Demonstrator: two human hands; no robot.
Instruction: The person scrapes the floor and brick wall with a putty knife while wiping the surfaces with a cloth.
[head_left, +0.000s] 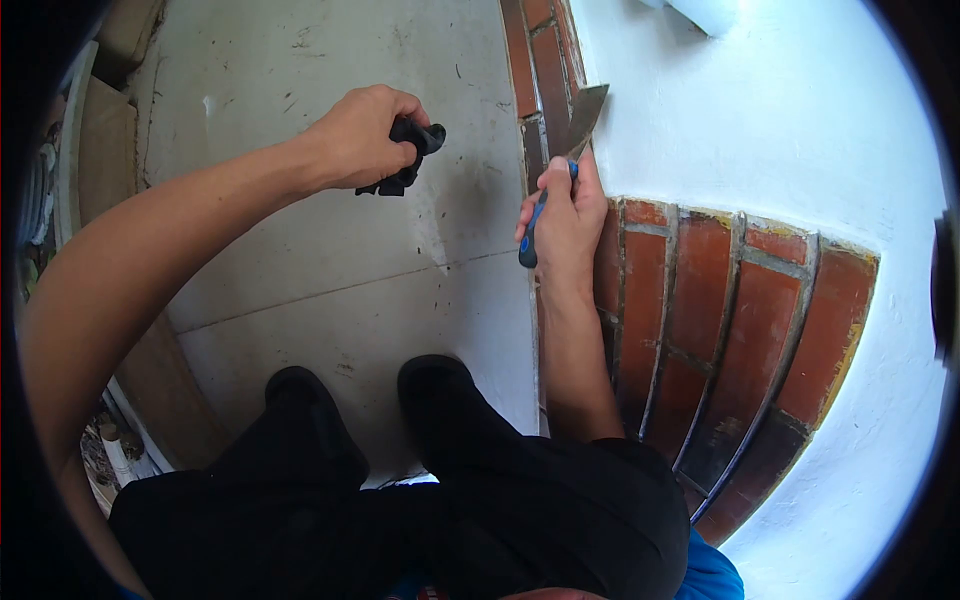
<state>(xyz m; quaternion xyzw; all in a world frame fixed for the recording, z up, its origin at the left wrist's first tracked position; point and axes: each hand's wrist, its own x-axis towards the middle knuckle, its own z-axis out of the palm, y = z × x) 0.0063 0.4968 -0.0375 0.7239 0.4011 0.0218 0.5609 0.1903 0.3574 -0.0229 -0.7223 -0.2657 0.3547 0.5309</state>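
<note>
the right hand point(566, 212) gripped a blue-handled scraper point(560, 165), its blade against the brick edge point(545, 110) by the white wall point(800, 130). the left hand point(362, 138) clenched a black cloth point(410, 150) above the floor point(330, 270).

No text, label, brand, number or sign can be read anywhere in this view: none on the walls, the brickwork, the floor, the tools or the clothing.
</note>
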